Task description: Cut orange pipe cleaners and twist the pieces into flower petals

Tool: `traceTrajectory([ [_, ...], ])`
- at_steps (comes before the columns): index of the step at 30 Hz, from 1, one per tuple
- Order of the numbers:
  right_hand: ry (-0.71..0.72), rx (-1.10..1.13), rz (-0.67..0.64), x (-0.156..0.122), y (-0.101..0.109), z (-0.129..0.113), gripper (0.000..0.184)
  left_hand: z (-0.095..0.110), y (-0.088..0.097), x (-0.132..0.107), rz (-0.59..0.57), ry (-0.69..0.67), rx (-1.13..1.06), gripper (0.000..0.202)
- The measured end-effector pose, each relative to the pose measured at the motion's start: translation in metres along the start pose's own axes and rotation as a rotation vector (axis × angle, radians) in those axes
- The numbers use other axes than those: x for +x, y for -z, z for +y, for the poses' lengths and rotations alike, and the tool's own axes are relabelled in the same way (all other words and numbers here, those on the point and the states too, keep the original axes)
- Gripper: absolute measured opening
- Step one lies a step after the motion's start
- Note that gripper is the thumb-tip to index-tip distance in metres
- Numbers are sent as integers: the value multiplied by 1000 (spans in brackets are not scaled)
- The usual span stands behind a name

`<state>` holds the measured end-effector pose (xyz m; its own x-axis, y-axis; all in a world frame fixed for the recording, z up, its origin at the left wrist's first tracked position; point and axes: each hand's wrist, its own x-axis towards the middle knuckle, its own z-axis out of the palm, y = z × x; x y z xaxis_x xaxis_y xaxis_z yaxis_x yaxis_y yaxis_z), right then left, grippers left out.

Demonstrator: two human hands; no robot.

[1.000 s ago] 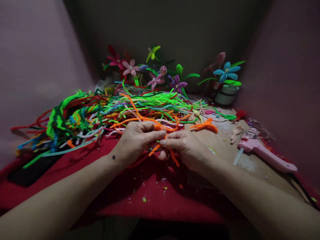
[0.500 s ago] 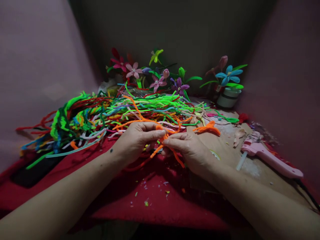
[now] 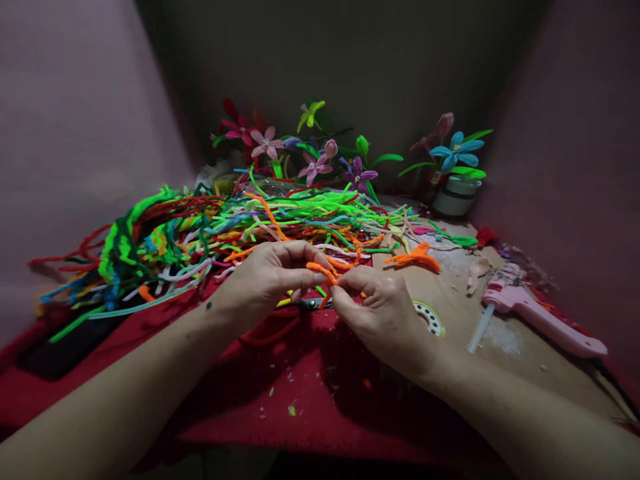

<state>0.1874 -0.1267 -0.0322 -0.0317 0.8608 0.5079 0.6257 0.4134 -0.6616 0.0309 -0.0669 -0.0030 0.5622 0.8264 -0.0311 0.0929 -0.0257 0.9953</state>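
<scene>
An orange pipe cleaner [image 3: 323,270] is bent between my two hands, over the front of the table. My left hand [image 3: 280,267] pinches its left part between thumb and fingers. From the other side, my right hand [image 3: 377,307] grips it with thumb and forefinger, the fingertips of both hands close together. Below the hands lies a pair of scissors [image 3: 315,304], mostly covered. Just right of my right hand, a finished-looking orange pipe-cleaner piece [image 3: 417,258] rests on the cardboard.
A heap of coloured pipe cleaners [image 3: 300,213] spreads behind the hands. Pipe-cleaner flowers [image 3: 357,175] stand at the back, with a white jar [image 3: 456,195] at right. A pink glue gun [image 3: 540,317] and a tape roll [image 3: 429,319] lie on cardboard [image 3: 465,367]. A black phone-like slab [image 3: 65,347] lies left.
Both hands have shifted their grip on the orange pipe cleaner, whose loose ends no longer hang below. My right hand has turned, uncovering the tape roll and scissors.
</scene>
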Motion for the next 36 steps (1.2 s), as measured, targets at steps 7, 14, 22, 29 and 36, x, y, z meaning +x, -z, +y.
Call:
traceTrajectory([
  [7,180,-112,82,-3,-2,3,23,8,-6,-6,-24,-103,92,8],
  [14,206,-124,54,-5,-2,4,24,6,-3,-8,-21,-173,212,4],
  [22,246,-203,74,-3,0,2,25,7,0,-6,-15,-275,316,8],
  [29,302,-239,81,-6,-1,4,23,11,-1,-10,-5,-339,405,7],
  [36,6,104,-56,-3,2,-5,27,9,-2,-7,10,-246,295,6],
])
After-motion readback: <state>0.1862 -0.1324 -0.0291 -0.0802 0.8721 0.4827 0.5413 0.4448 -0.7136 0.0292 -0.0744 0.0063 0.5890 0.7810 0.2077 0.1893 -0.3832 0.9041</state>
